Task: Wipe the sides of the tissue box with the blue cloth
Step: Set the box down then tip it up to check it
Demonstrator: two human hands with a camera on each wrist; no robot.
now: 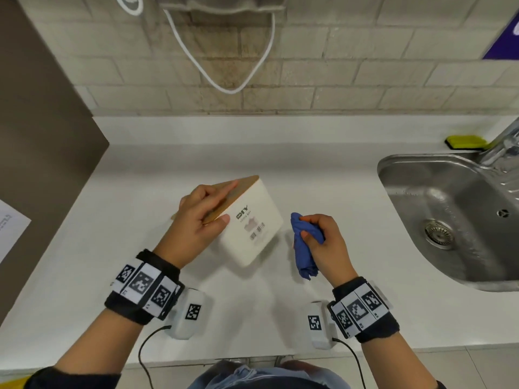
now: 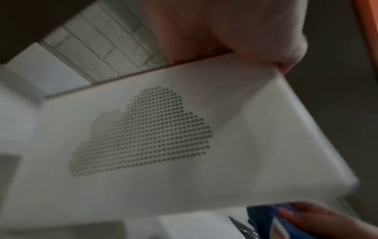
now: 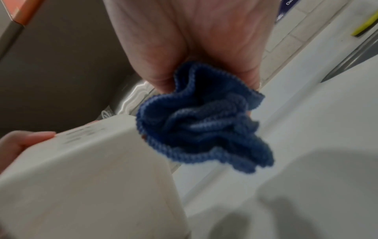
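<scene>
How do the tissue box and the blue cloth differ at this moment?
The tissue box is white, rigid and flat-sided; the blue cloth is soft and bunched. The left hand grips the box tilted, while the right hand clutches the cloth beside it. Both are held over the counter.

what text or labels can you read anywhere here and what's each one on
"DIY": bold black print on the white tissue box with a wooden lid, on the face turned up.
Smaller line under it, and the barcodes below: too small to read.
Purple sign on the tiled wall: white lettering, cut off and blurred.
White paper at the left edge: print unreadable.
Wrist bands: square coded markers, no words.
</scene>
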